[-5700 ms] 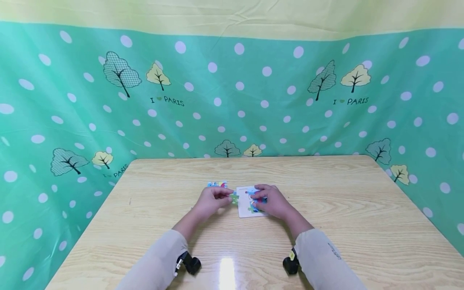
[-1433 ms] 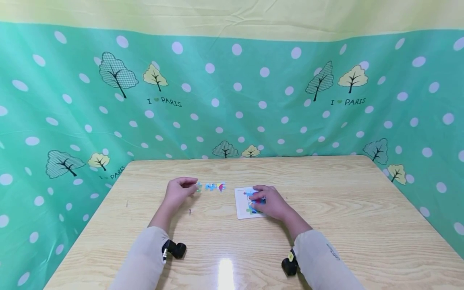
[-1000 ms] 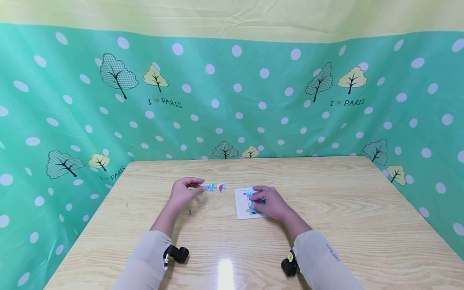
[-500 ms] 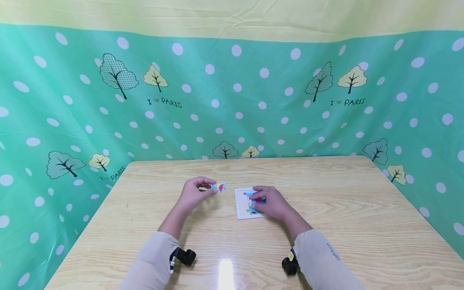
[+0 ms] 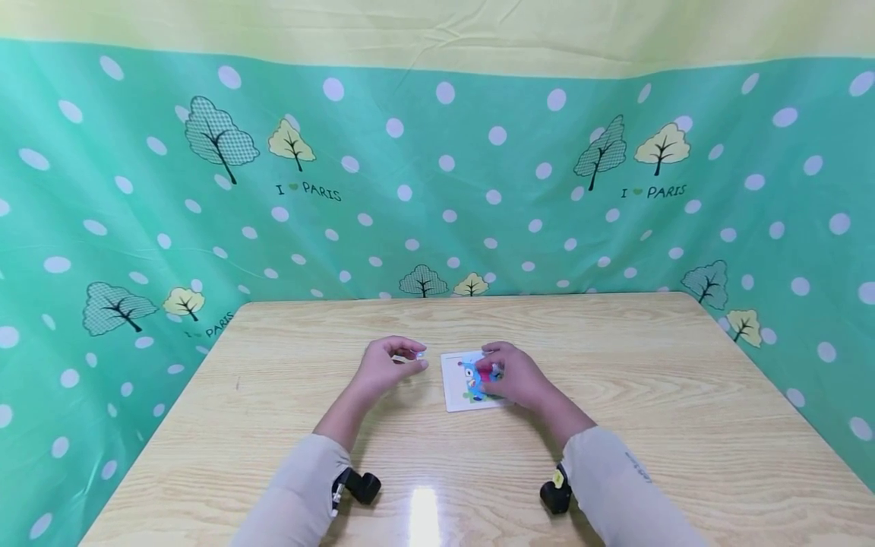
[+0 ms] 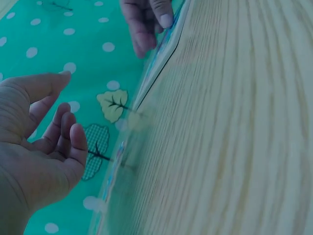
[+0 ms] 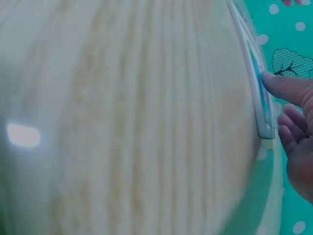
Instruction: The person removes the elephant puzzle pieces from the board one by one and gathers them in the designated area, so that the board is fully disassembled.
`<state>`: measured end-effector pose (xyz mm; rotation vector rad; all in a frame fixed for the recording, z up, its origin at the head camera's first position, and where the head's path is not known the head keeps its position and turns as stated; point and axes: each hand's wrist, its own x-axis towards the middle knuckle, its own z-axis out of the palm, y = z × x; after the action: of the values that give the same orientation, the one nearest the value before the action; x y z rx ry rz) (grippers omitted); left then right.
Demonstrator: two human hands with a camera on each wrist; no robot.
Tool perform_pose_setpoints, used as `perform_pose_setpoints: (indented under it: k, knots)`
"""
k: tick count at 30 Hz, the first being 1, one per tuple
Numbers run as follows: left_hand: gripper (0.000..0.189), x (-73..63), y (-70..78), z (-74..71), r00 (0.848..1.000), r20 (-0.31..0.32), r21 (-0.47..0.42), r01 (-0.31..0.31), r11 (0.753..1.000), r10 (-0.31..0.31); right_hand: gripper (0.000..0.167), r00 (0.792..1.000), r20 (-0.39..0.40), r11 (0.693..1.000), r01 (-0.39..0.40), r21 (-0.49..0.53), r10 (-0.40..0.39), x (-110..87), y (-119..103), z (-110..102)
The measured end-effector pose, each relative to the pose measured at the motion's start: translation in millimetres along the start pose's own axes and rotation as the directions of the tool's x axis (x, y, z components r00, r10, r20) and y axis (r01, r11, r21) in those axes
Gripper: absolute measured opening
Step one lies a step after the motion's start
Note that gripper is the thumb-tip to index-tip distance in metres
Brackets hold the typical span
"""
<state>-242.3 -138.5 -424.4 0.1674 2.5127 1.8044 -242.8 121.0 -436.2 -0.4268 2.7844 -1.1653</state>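
Observation:
A white-framed jigsaw puzzle board (image 5: 454, 395) lies on the table, its picture a blue cartoon animal with red and green parts. My right hand (image 5: 521, 377) rests at the board's right side. In the right wrist view its thumb (image 7: 276, 83) touches the picture while the other fingers curl loosely. Left of the board, my left hand (image 5: 391, 368) hovers with thumb and fingers apart over the loose pieces. One jigsaw piece (image 5: 420, 355) peeks out at its fingertips; the hand hides the others. Loose pieces (image 6: 113, 169) lie flat in the left wrist view, apart from the fingers.
The wooden table (image 5: 636, 395) reaches back to a green dotted curtain (image 5: 383, 175) printed with trees. A black wrist camera (image 5: 362, 486) sits at the left cuff, another camera (image 5: 555, 495) at the right.
The green piece that my left hand pinched earlier was set at the row's left end. That hand then slid right along the pieces. My right fingers shifted right, baring more of the picture.

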Motion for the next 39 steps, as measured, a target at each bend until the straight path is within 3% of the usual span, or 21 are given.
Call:
perform_pose_setpoints:
  k: [11,17,27,39]
  knots:
    - [0.027,6.2,3.5,19.0,0.997,0.076,0.006,0.026,1.0,-0.027,0.03,0.996,-0.079,0.999,-0.046,0.009,0.047,2.3,2,-10]
    - [0.027,12.6,6.3,30.4,0.993,0.114,0.027,0.039,0.999,-0.041,0.031,0.995,-0.077,0.998,-0.064,0.015,0.065,4.9,6,-9]
    - [0.023,23.7,10.6,46.1,0.977,0.202,0.177,0.027,0.984,-0.063,0.039,0.998,-0.025,0.998,-0.059,0.002,0.059,6.0,10,-4]
    - [0.02,34.2,15.7,53.7,0.977,0.21,0.301,-0.018,0.953,-0.048,0.044,0.998,-0.05,0.998,-0.035,-0.052,0.032,7.1,9,-1]
